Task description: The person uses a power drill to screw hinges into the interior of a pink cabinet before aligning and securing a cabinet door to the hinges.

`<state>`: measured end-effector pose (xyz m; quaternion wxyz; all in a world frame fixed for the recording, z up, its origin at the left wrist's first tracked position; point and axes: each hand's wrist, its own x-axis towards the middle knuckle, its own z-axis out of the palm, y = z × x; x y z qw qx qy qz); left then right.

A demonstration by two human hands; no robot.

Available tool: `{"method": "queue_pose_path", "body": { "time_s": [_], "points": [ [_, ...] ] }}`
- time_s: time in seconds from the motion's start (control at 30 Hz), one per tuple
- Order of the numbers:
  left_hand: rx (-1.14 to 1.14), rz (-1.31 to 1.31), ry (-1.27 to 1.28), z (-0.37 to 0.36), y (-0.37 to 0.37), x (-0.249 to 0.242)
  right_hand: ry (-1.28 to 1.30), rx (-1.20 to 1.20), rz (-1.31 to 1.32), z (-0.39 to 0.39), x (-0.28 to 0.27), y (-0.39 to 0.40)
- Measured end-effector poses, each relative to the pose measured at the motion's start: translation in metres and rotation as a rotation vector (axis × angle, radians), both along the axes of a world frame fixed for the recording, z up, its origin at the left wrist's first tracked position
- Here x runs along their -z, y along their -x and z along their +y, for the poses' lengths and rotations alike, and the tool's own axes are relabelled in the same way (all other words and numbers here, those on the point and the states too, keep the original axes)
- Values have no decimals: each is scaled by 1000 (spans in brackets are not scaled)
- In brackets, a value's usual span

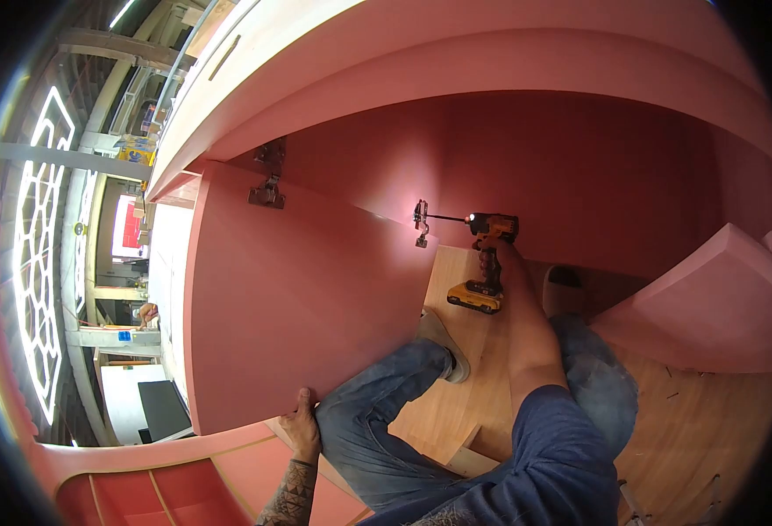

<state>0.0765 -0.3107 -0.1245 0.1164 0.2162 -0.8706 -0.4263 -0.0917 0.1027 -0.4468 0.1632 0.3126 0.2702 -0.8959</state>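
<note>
My right hand (pixel 496 247) is wrapped round the grip of a yellow and black cordless drill (pixel 495 226). Its light is on, and a long thin bit (pixel 447 217) reaches left to a metal hinge (pixel 421 223) on the inside of the pink cabinet. That hinge and another hinge (pixel 267 186), further left, sit along the upper edge of a pink cabinet door (pixel 307 289). At the door's lower edge my left hand (pixel 301 424) grips it, with the thumb on the panel's face. Whether the bit's tip is seated in a screw is too small to tell.
A curved pink cabinet front (pixel 491 61) arches overhead. To the right a loose-looking pink panel (pixel 710 298) stands at an angle. My bent legs (pixel 386 394) are on the wooden floor (pixel 675 421). Pink shelving (pixel 140 491) lies at lower left; a workshop opens beyond.
</note>
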Motion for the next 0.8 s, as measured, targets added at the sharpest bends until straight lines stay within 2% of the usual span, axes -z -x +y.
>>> {"method": "queue_pose_path", "body": {
  "time_s": [0.6, 0.73, 0.8],
  "points": [
    [-43, -31, -46, -22, -2, 11, 55, 18, -10, -1, 9, 0],
    [-42, -56, 15, -20, -3, 10, 66, 38, 1, -3, 6, -1],
    [-31, -17, -65, -25, -3, 13, 75, 44, 16, -4, 3, -1]
  ]
}}
